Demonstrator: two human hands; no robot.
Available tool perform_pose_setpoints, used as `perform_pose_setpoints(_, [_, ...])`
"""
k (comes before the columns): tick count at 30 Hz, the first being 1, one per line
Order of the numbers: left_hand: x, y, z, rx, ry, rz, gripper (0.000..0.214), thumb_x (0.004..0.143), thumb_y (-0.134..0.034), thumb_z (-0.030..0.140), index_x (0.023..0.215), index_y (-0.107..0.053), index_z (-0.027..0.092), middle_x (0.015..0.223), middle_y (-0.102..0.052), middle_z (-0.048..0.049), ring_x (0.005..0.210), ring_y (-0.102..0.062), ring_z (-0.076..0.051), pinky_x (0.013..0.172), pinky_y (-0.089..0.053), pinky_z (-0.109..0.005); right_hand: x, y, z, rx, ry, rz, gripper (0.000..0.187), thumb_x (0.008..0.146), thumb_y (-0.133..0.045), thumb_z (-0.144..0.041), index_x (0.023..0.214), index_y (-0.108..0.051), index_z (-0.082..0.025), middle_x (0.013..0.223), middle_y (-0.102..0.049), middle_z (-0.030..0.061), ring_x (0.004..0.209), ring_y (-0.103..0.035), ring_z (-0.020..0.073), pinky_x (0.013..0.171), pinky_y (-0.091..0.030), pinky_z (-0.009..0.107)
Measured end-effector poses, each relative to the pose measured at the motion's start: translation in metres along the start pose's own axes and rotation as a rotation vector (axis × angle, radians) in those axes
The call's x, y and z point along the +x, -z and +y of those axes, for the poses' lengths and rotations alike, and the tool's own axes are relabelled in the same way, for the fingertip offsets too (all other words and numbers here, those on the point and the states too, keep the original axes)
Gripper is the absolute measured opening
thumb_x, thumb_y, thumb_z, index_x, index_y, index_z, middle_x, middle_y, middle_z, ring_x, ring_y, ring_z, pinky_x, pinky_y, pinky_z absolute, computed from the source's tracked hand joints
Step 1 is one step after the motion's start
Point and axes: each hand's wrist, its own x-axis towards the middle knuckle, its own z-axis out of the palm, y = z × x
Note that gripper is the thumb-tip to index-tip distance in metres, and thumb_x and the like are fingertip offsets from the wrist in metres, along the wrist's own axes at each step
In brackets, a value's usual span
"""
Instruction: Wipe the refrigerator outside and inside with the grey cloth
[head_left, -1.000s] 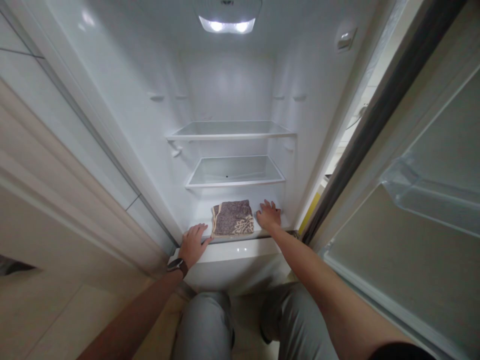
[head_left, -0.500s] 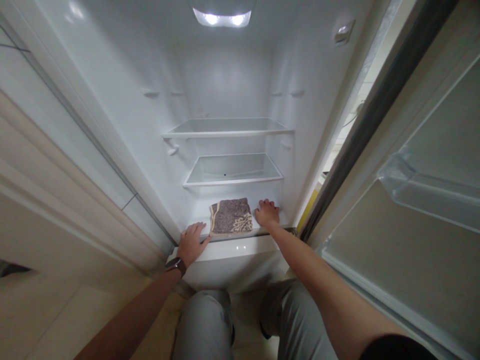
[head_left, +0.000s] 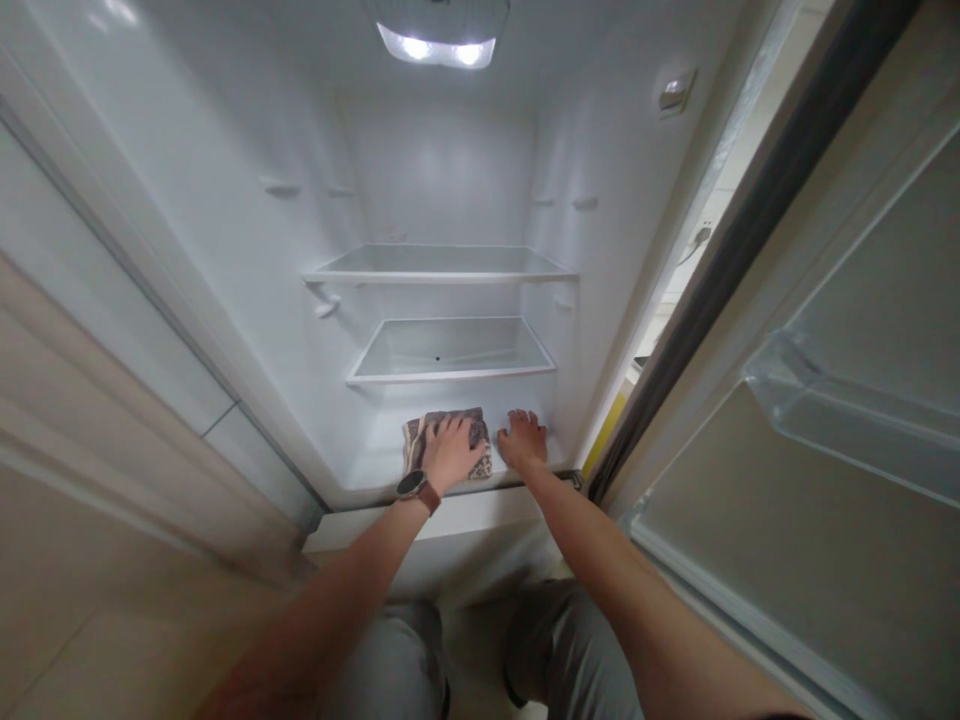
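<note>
Fridge [head_left: 442, 165] with cloth [head_left: 416, 442], both hands [head_left: 450, 452] inside

A bright ceiling lamp [head_left: 436, 47] with two glowing spots lights the white refrigerator cavity [head_left: 442, 165] and its far wall. At left runs a white tiled wall [head_left: 112, 300] with a dark joint, then beige moulding [head_left: 82, 420]. Pale floor tiles [head_left: 112, 640] lie near left. At right stands the open refrigerator door [head_left: 862, 520]; beyond its hinge-side gap show a plug [head_left: 701, 237] and a yellow strip [head_left: 604, 437].
</note>
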Motion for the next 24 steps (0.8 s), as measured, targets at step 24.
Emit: perform_pose_setpoints(24, [-0.005,-0.019,-0.104,0.13,0.179,-0.064,0.079,0.095,-0.048,0.058,0.164,-0.032,0.024,0.169,-0.029,-0.0155,0.154,-0.028,-0.045,0.119,-0.022,-0.071,-0.001,0.002,0.0,-0.023,-0.006,0.001,0.039,0.094,-0.045,-0.035,0.125,-0.063,-0.019,0.132,-0.063,0.0164,0.125,-0.05,0.0328,0.101,-0.041,0.047])
